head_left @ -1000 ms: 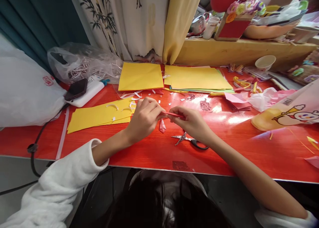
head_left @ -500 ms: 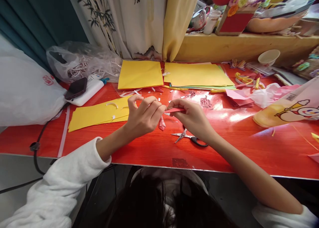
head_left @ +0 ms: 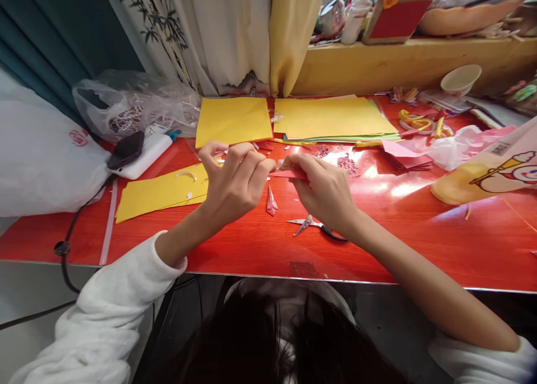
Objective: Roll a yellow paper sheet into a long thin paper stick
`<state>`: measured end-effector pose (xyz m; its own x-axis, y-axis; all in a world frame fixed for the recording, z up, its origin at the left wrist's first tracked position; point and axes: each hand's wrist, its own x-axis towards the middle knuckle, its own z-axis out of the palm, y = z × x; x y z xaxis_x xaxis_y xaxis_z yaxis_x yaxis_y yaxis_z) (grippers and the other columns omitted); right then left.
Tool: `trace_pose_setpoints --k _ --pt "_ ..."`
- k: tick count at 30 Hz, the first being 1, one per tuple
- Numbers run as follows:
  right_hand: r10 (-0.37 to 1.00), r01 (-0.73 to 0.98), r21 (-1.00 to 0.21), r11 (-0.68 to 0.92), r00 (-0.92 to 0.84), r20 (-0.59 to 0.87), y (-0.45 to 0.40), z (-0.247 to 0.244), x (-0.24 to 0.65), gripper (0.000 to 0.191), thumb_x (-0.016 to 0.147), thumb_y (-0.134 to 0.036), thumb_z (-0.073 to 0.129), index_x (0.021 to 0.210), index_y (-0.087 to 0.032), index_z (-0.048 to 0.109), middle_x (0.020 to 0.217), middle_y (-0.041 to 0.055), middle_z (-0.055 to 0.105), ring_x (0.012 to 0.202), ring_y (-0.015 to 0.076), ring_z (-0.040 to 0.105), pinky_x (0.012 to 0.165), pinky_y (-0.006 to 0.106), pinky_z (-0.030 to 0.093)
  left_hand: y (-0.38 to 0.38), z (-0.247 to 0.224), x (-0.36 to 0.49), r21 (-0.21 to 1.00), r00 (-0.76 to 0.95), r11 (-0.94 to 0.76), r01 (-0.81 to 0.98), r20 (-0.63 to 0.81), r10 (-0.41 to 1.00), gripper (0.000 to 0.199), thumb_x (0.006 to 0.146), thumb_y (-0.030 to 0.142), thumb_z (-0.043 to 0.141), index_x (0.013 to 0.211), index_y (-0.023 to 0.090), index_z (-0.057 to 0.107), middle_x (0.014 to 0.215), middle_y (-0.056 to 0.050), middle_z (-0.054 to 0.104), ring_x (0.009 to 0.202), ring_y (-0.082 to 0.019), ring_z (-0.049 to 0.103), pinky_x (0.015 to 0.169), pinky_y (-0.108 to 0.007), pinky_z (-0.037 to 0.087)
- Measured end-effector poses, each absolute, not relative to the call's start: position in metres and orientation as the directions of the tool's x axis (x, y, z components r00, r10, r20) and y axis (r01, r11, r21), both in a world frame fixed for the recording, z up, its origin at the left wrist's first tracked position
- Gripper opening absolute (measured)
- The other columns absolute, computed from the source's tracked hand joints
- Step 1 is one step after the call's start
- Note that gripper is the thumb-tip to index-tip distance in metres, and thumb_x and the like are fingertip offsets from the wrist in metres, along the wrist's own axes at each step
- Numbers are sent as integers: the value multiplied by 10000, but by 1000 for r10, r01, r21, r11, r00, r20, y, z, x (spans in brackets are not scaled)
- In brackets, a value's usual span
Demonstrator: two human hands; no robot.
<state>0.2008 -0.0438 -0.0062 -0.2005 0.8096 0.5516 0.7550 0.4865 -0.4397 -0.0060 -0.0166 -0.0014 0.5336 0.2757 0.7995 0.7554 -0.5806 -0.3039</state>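
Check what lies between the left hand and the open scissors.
In the head view, a small folded red piece lies on the tabletop between the left hand and the scissors, touching neither.

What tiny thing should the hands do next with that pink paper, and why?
Perhaps the left hand should pinch along the edge of the pink paper to flatten it: the right hand holds it, and the left fingertips are right by its other end. The scissors lie on the red table, so pressing seems handier than cutting.
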Motion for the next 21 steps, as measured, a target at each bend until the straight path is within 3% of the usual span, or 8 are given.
trace_pose_setpoints --k 3,5,7,10,12,15,18,21 --pt "819 823 -509 254 97 566 -34 -2 235 129 845 -205 485 842 -168 609 777 80 647 688 162 561 619 293 350 4 16 -41 -71 204 -418 906 937 285 211 915 175 412 808 182 593 797 34 578 892 -139 524 975 -494 330" --pt "732 764 -587 267 235 639 -29 2 254 207 880 -330 484 904 -157 595 760 84 620 648 144 541 620 287 365 15 23 -54 77 29 -355 931 958 285 99 862 208 559 793 163 614 763 50 570 864 -107 516 878 -401 431" --pt "714 752 -566 338 186 675 -24 2 262 236 895 -357 460 947 -160 578 805 85 616 670 135 541 628 277 373 18 24 -49 105 161 -512 852 879 448 19 807 196 640 798 180 634 785 75 611 840 -79 530 832 -335 463" --pt "843 888 -384 253 -7 538 -14 -13 263 211 891 -307 455 975 -174 596 757 65 618 617 137 506 578 279 327 6 18 -25 275 318 -734 621 767 557 67 850 209 590 876 206 652 874 31 643 892 -93 568 807 -294 490" --pt "901 927 -297 229 -86 426 -7 -28 266 250 879 -288 463 1055 -173 598 695 57 605 587 145 488 554 276 304 -4 16 -14 399 349 -735 548 689 635 135 883 245 537 944 257 657 877 14 639 828 -91 584 749 -286 499" --pt "946 943 -276 187 -96 310 0 -40 275 326 868 -248 426 1145 -181 583 725 66 624 607 162 507 566 282 327 -12 15 -12 530 361 -706 470 614 702 174 877 251 538 988 305 662 863 3 631 810 -114 589 737 -301 501" --pt "973 963 -231 138 -89 211 1 -37 283 491 865 -247 388 1354 -219 419 740 66 642 585 174 506 576 298 348 -12 14 -17 615 384 -687 387 570 727 225 874 219 534 1028 321 662 892 -11 624 805 -122 588 744 -310 512" --pt "983 978 -194 77 -42 177 0 -34 282 608 859 -295 399 1440 -186 254 743 84 656 574 190 512 578 313 365 -11 10 -16 625 398 -711 322 593 700 272 861 174 543 1033 349 660 914 -3 623 821 -111 585 751 -294 517"
